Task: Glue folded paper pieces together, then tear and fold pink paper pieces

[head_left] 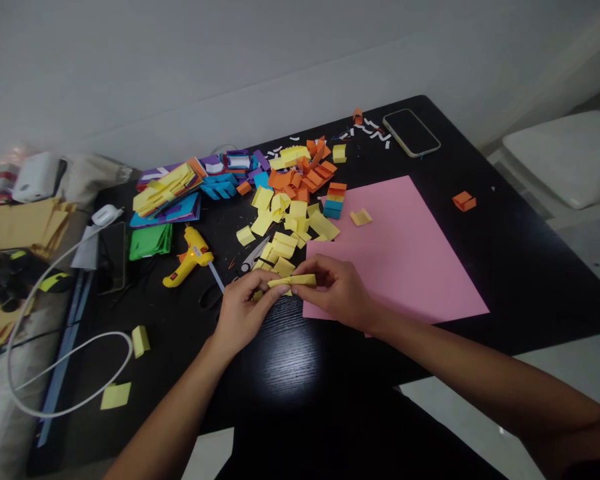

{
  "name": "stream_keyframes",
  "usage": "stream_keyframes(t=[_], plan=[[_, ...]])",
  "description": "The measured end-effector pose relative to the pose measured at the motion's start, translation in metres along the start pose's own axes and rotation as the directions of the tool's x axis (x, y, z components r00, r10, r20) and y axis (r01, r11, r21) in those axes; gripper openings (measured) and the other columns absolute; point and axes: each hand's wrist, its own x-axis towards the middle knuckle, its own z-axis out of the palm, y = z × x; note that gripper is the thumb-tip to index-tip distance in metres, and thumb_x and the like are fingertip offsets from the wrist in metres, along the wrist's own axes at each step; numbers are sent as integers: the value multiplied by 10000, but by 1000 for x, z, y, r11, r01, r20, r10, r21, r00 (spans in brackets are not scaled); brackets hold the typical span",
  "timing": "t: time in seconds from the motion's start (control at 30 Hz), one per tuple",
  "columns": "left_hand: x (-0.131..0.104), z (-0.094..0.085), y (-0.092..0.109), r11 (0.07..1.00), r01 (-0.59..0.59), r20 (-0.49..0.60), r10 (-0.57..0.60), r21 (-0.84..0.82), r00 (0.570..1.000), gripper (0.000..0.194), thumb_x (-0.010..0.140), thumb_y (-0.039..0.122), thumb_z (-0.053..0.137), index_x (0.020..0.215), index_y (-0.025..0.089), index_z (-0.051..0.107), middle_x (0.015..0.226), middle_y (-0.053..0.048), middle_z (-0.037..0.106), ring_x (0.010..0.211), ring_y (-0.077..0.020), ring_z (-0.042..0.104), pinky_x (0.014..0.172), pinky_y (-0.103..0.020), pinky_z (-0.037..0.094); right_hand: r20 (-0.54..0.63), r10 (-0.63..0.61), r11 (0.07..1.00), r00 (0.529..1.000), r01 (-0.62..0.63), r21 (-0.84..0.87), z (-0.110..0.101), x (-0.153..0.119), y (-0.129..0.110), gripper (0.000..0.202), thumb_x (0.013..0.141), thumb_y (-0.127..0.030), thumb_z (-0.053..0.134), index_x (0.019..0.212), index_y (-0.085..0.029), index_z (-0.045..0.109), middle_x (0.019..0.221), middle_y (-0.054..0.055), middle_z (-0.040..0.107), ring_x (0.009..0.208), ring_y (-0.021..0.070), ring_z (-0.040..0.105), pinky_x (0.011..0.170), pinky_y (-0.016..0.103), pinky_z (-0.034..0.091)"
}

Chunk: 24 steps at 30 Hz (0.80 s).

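A folded strip of yellow paper [305, 280] is pinched between both my hands above the front part of the black table. My left hand [243, 308] grips its left end with thumb and fingers. On the right end, my right hand [337, 291] closes in the same way, over the edge of a pink paper sheet [430, 267]. Just beyond my hands spreads a heap of folded yellow paper pieces [297, 210]. Grey-handled scissors [254, 255] lie partly covered by that heap. Folded orange paper pieces [317, 175] lie behind the yellow ones.
A yellow glue gun [193, 257] lies left of the heap, near green paper [151, 241] and stacked coloured paper [167, 190]. A white cable [125, 340] loops at the left. A phone [411, 133] rests at the back right, beside white paper scraps [377, 135].
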Motion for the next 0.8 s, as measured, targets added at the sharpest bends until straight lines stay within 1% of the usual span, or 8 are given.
stream_keyframes(t=[0.17,0.3,0.47,0.6,0.7,0.8], plan=[[-1,2,1,998,59,-14,-59,-25,998,151,897,344,740,889,193,749,704,12,692,608,-117,603,587,-226,477,33,64,995,997,-61,-77,-1,-1,-2,165,808,-313,806,901,-195,739,784,6,745,688,155,678,634,272,544],[-2,3,2,991,121,-10,-121,-59,993,176,902,362,729,886,187,741,641,20,652,560,-111,576,535,-217,444,55,98,994,994,-96,-44,-1,-1,-3,169,813,-329,799,898,-197,735,772,7,744,695,166,686,653,290,559],[-2,6,3,969,200,10,-200,-146,980,189,901,370,730,887,182,720,624,20,652,559,-113,590,541,-212,448,98,106,994,989,-110,29,-1,0,-4,208,832,-330,768,980,-190,729,852,26,763,771,175,712,729,311,582],[-2,8,6,963,200,-5,-204,-179,979,222,896,386,736,832,178,694,630,22,628,563,-108,560,545,-215,425,79,116,992,990,-119,43,1,2,-4,263,766,-343,840,937,-184,719,883,25,751,788,168,696,715,291,572],[-1,7,8,966,190,9,-192,-174,981,257,905,400,726,790,177,673,638,17,618,568,-107,547,542,-219,409,65,131,981,989,-139,139,1,3,-3,287,746,-348,860,923,-191,696,900,26,758,803,170,714,750,307,598],[0,5,8,968,180,53,-173,-175,983,286,907,423,721,768,181,657,627,16,613,568,-113,546,546,-229,415,21,148,964,989,-149,220,1,5,-1,372,702,-342,898,967,-203,678,907,29,767,822,180,736,791,331,622]])
